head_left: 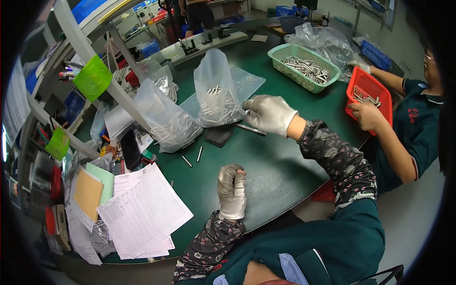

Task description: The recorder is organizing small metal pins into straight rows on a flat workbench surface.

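Note:
My right hand [270, 114], in a pale grey glove, is at the right side of an upright clear plastic bag [216, 102] with metal pins in it. Its fingers are bent together at the bag's edge; whether they grip anything is hidden. Nearer to me, my left hand [232, 192], also gloved, is held closed over the green table, and what it holds, if anything, cannot be made out. A second bag of pins [166, 126] leans to the left. Between the hands lie a dark square pad [219, 136], a metal bar [251, 129] and two loose pins [200, 154].
Paper sheets [142, 209] cover the left of the table [270, 175], beside a metal shelf post [114, 80]. A green basket of pins [306, 66] stands at the far right. A co-worker's hand [368, 116] holds a red basket [384, 95].

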A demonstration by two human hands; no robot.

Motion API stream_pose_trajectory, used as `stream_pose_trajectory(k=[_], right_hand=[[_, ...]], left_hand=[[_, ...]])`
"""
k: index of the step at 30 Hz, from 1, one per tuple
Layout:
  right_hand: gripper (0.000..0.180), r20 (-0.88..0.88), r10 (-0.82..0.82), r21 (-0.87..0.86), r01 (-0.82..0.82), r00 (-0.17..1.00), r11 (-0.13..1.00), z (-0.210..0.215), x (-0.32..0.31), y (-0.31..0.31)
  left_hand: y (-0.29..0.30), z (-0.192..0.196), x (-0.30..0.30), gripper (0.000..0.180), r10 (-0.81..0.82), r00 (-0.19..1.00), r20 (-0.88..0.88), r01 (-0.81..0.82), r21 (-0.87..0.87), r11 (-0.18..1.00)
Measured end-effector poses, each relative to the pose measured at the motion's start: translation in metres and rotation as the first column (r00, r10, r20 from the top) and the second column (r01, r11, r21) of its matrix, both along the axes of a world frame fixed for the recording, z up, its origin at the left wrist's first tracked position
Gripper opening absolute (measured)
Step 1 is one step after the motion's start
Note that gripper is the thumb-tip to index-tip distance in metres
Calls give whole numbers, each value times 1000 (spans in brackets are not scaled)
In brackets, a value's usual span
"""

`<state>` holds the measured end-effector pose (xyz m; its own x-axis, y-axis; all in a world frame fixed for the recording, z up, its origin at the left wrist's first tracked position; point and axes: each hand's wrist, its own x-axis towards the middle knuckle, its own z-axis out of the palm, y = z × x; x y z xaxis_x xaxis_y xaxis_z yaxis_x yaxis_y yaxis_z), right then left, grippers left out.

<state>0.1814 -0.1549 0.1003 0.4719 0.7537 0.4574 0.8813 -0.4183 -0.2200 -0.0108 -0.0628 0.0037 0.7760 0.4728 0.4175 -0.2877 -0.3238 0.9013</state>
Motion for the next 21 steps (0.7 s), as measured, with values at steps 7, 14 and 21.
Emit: stream_pose_trajectory(k=[7,14,21], right_hand=[[25,-167,-59,64,70,984,995,-7,17,2],[16,1,-54,-35,54,999,998,-24,4,-46],[35,-120,-235,-223,204,965,953,-12,8,-99]], left_hand=[[6,1,0,4,46,999,-10,-46,31,998],[11,4,7,4,86,996,-3,-85,22,996],[9,-5,4,3,108,993,55,-110,49,993]])
